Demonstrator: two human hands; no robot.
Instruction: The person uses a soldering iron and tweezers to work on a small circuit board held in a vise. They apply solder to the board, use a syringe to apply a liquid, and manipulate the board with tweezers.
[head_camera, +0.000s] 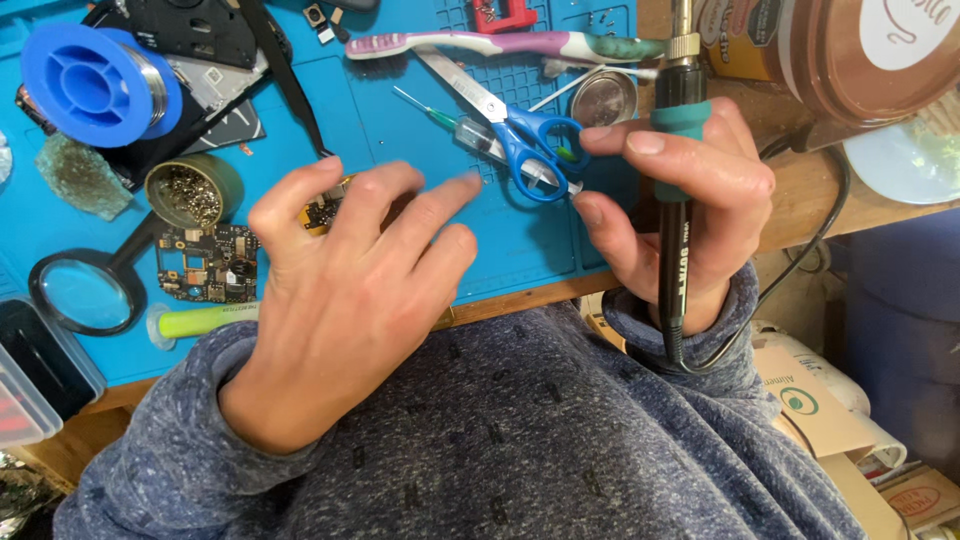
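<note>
My right hand (680, 210) is closed around a soldering iron (676, 260) with a black handle and green collar, held upright, its cable looping off below. My left hand (345, 290) hovers with fingers spread over a blue work mat (400, 120), partly hiding a small yellow circuit board (322, 212). Blue-handled scissors (520, 135) and a clear syringe with a green needle hub (445, 120) lie on the mat between both hands. A dark circuit board (205, 262) sits just left of my left hand.
A blue solder spool (95, 85), a tin of brass wool (190, 192), a magnifying glass (85, 292), a toothbrush (500, 45), a round metal tin (603, 98) and a yellow-green tube (205, 320) lie about. A brown jar (850, 55) stands at right. The wooden table edge (520, 298) runs below.
</note>
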